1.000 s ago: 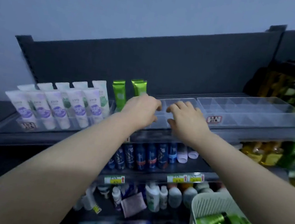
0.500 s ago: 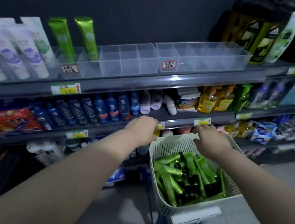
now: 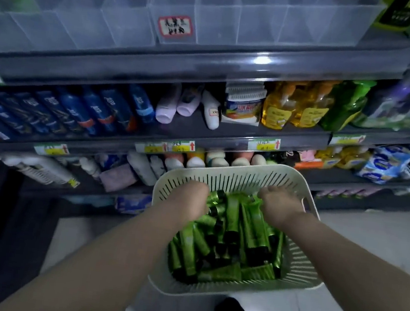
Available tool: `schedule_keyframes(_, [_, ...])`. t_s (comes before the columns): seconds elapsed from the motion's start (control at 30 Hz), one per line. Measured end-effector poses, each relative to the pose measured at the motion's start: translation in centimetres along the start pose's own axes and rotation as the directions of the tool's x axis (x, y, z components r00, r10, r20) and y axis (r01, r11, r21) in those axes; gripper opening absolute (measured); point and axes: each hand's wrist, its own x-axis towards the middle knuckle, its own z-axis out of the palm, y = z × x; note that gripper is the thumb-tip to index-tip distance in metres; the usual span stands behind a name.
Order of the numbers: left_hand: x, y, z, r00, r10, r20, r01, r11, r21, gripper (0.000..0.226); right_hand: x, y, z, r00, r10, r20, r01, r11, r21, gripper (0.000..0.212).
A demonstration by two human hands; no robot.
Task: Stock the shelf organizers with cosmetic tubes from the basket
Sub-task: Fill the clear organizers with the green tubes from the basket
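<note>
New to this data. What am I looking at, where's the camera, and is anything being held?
No robot here: a person works bare-handed, and one wide-angle camera on their head looks forward and down, so the arms enter from below. The left hand and right hand both reach into a white slotted basket full of green tubes. Their fingertips are hidden among the tubes, so I cannot tell whether either has a grip on one. Above, the clear shelf organizers look mostly empty. Lower shelves carry blue bottles and yellow bottles.
</note>
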Motion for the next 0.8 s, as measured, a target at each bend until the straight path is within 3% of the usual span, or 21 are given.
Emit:
schedule_keyframes(0.2, [0.8, -0.5, 3.7, 0.993, -0.077, 0.091, 0.085, 0.992, -0.092, 0.017, 3.7, -0.3, 2.7, 0.982, -0.11, 0.152, 0.119, 0.992, -0.048, 0.043])
schedule_keyframes(0.37, [1.1, -1.4, 5.2, 0.987, -0.134, 0.085, 0.14, 0.988, -0.068, 0.033, 6.3, -1.5, 4.4, 0.98, -0.191, 0.06, 0.185, 0.978, 0.101, 0.043])
schedule_keyframes(0.63, [1.9, -2.8, 6.8, 0.973, -0.206, 0.1, 0.216, 0.971, -0.1, 0.028, 8.1, -3.7, 6.5, 0.984, -0.055, 0.168, 0.013, 0.97, 0.245, 0.091])
schedule_keyframes(0.8, [1.9, -3.4, 6.6, 0.969, -0.231, 0.092, 0.239, 0.967, -0.089, 0.029, 7.4, -4.3, 6.0, 0.991, -0.042, 0.125, 0.01, 0.969, 0.248, 0.088])
